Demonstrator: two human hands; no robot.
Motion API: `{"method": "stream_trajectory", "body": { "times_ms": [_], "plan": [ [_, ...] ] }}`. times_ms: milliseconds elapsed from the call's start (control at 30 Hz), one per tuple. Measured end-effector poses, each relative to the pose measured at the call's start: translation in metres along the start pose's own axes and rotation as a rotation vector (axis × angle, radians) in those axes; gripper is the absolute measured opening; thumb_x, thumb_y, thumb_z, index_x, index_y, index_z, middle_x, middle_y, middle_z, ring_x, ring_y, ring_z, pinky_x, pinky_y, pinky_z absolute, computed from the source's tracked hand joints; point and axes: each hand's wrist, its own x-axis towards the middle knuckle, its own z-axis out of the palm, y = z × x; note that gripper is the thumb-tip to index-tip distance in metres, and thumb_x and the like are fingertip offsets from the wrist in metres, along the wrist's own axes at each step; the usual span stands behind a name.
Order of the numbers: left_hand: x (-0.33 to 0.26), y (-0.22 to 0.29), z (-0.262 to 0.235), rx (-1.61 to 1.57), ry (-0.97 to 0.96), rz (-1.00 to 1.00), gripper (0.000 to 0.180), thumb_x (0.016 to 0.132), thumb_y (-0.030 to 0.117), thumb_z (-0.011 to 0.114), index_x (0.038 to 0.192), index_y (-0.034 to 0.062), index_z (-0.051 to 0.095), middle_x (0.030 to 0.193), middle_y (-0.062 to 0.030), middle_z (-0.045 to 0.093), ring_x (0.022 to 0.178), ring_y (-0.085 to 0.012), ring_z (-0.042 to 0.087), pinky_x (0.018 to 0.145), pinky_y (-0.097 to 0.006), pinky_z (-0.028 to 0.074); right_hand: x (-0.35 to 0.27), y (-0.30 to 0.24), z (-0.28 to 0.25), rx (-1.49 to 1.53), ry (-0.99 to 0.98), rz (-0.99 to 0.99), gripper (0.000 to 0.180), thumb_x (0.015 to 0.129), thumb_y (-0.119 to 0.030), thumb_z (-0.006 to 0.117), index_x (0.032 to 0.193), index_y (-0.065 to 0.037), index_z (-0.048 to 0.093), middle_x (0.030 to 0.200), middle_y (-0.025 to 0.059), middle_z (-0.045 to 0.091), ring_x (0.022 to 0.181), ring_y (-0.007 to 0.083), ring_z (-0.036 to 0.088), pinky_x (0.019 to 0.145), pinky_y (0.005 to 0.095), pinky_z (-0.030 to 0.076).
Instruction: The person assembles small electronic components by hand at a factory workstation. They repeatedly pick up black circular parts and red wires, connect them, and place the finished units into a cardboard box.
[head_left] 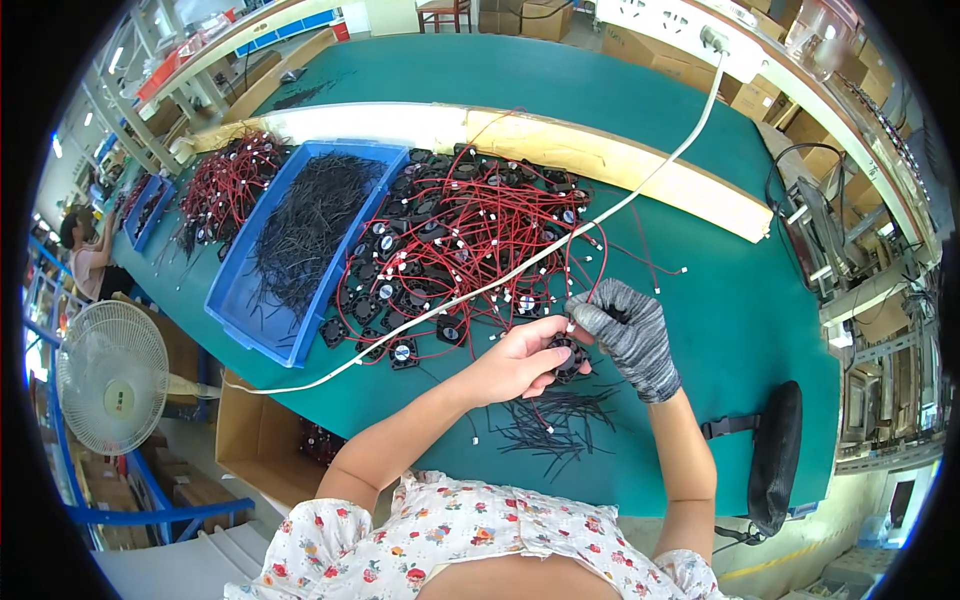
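On the green worktop (740, 330), a blue tray (240, 300) of black ties sits left of a heap of small fans (450, 250). The bare left hand (520, 362) is curled around 1 small black fan (570, 357). The gloved right hand (630, 335) pinches its wire above loose black ties (555, 420).

A: Anyone make out the small black square fan (568, 357) between the hands? The bare left hand (520, 362) covers most of it, and the grey knitted glove on the right hand (628, 335) hides the rest.

B: Nope, can't tell how the thumbs sit on it either. The thin red lead wires (470, 235) in the heap are too tangled to follow one by one.

A: Same with the short black ties in the blue plastic tray (252, 315), just a dark mass. And the standing white fan (112, 378) goes soft near the rim.

B: The black padded cushion (775, 455) hangs off the table edge, its lower end is hard to make out.
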Motion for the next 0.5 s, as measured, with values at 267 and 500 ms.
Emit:
{"method": "stream_trajectory", "body": {
  "times_ms": [267, 500],
  "plan": [
    [-0.003, -0.004, -0.002, -0.096, 0.019, -0.037, 0.023, 0.092, 0.012, 0.039, 0.114, 0.0095, 0.046, 0.085, -0.0032, 0.059, 0.044, -0.0007, 0.028, 0.038, -0.016, 0.023, 0.002, 0.019, 0.008, 0.025, -0.009, -0.140, 0.009, 0.076, -0.007, 0.064, 0.074, 0.000, 0.059, 0.066, 0.0042, 0.052, 0.062, 0.0129, 0.049, 0.058, 0.0270, 0.041],
    [0.001, -0.002, 0.005, -0.026, 0.091, -0.008, 0.020, 0.094, 0.021, 0.040, 0.104, 0.0091, 0.052, 0.075, -0.0011, 0.060, 0.041, -0.0008, 0.031, 0.037, -0.017, 0.024, -0.002, 0.013, 0.009, 0.102, -0.017, -0.073, 0.012, 0.079, -0.010, 0.062, 0.085, 0.001, 0.063, 0.069, 0.0028, 0.057, 0.058, 0.0087, 0.049, 0.053, 0.0238, 0.042]
  ]
}}
